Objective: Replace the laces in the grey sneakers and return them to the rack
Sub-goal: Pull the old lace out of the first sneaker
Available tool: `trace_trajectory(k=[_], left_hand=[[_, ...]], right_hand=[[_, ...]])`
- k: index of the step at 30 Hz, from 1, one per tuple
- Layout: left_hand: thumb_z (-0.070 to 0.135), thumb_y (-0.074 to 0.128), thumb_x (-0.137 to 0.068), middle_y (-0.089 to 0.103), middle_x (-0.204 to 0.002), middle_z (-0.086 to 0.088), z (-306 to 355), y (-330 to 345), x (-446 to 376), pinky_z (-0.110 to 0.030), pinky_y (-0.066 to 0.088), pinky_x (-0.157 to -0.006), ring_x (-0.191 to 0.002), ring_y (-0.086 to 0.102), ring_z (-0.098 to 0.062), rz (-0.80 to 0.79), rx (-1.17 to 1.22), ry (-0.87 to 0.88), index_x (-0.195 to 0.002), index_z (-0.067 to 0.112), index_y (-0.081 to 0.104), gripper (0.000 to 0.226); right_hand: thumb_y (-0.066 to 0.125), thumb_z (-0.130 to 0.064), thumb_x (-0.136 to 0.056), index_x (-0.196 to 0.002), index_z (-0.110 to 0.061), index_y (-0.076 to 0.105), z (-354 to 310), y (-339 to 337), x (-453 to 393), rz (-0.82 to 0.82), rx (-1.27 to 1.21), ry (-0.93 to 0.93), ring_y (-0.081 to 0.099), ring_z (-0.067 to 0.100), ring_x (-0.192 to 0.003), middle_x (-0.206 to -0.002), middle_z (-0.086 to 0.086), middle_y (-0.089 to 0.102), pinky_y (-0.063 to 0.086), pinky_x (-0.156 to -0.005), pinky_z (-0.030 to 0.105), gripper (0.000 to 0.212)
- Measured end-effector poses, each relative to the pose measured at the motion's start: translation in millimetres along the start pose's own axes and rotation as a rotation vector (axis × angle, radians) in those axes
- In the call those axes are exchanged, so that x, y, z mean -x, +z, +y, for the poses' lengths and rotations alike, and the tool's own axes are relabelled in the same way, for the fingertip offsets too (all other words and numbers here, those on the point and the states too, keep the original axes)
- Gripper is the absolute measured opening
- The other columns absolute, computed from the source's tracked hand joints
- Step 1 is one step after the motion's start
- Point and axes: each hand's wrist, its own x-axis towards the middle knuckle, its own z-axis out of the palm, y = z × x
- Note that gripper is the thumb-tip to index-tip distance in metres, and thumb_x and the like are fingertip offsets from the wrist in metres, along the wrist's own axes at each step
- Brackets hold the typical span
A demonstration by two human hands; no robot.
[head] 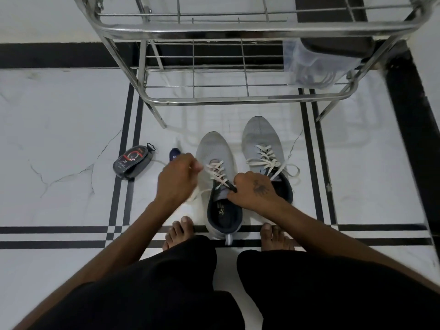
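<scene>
Nearest the camera are the person's black trousers (214,294) and two bare feet (177,232) planted on the white marble floor (59,129) with its black inlaid stripes. Between the feet, the heel of the left grey mesh sneaker (217,148) rests on the floor, its dark collar open toward the viewer. The right hand (253,190) rests on that shoe's tongue, fingers curled and pinching the tongue and lace near the top eyelets. The left hand (177,173) hovers just left of the shoe, fingers closed on the cream flat lace (217,172), which crosses through the upper eyelets; a loose tail trails onto the floor beneath the wrist. Just beside it to the right, the second grey mesh sneaker (260,134) stands fully laced, its cream lace tied in a bow.

Left of the hands, a small dark blue bottle (175,157) stands on the floor, and further left lies a black oval shoe-polish sponge case (133,161).

Beyond the shoes stands the chromed steel wire shoe rack (238,100). At the right end of its lower shelf lies a clear plastic bag (307,65) with a dark item partly on it.
</scene>
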Motion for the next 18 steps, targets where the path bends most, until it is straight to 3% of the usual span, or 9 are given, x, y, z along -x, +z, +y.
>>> trace_trajectory(k=[3,4,6,9,12,15,18], left_hand=[[0.028,0.056,-0.096,0.065,-0.099,0.0,-34,-9,7,-0.041,0.051,-0.077,-0.093,0.063,-0.024,0.136,0.072,-0.191,-0.094,0.021,0.062,0.01],[0.026,0.057,-0.096,0.065,-0.107,-0.003,-32,-6,13,-0.041,0.051,-0.08,-0.098,0.062,-0.026,0.172,0.027,-0.147,-0.101,0.019,0.064,0.011],[0.025,0.062,-0.095,0.066,-0.114,-0.005,-7,2,20,-0.038,0.05,-0.083,-0.103,0.06,-0.026,0.146,-0.033,0.098,-0.113,0.016,0.067,0.021],[0.037,0.071,-0.085,0.07,-0.106,-0.006,36,16,15,-0.034,0.047,-0.079,-0.101,0.063,-0.027,-0.156,-0.21,0.365,-0.11,0.02,0.071,0.03],[0.04,0.072,-0.083,0.072,-0.101,-0.005,38,12,3,-0.033,0.046,-0.074,-0.097,0.065,-0.027,-0.241,-0.347,0.292,-0.105,0.029,0.074,0.025],[0.027,0.07,-0.085,0.072,-0.094,0.004,16,-4,8,-0.032,0.047,-0.07,-0.091,0.066,-0.023,-0.129,-0.17,0.193,-0.089,0.027,0.073,0.005],[0.015,0.066,-0.088,0.07,-0.09,0.006,-24,-25,10,-0.035,0.051,-0.068,-0.084,0.066,-0.02,0.01,-0.067,0.0,-0.083,0.026,0.065,0.013]], right_hand=[[0.056,-0.048,-0.09,-0.084,-0.014,0.049,3,-6,-1,-0.024,-0.001,0.012,0.062,0.027,-0.089,-0.094,0.008,0.064,0.035,-0.068,0.028,0.035],[0.057,-0.047,-0.09,-0.084,-0.014,0.049,2,-7,-2,-0.044,0.008,0.005,0.06,0.026,-0.086,-0.09,0.007,0.061,0.035,-0.068,0.028,0.035],[0.059,-0.047,-0.088,-0.076,-0.015,0.045,-1,-7,-4,-0.07,0.004,-0.006,0.055,0.024,-0.078,-0.079,0.002,0.052,0.035,-0.067,0.029,0.038],[0.062,-0.046,-0.084,-0.062,-0.02,0.035,-3,-5,-5,-0.077,-0.001,-0.003,0.05,0.022,-0.069,-0.063,-0.004,0.041,0.033,-0.063,0.028,0.043],[0.063,-0.045,-0.082,-0.06,-0.021,0.037,-5,-1,-3,-0.072,-0.004,-0.004,0.05,0.024,-0.066,-0.061,-0.004,0.041,0.033,-0.061,0.028,0.042],[0.063,-0.048,-0.082,-0.065,-0.017,0.046,-6,1,-3,-0.04,-0.019,0.003,0.05,0.024,-0.066,-0.063,-0.002,0.044,0.032,-0.058,0.028,0.039],[0.062,-0.052,-0.083,-0.063,-0.016,0.041,-6,2,-3,-0.07,-0.037,0.002,0.049,0.024,-0.064,-0.061,-0.004,0.042,0.026,-0.051,0.027,0.046]])
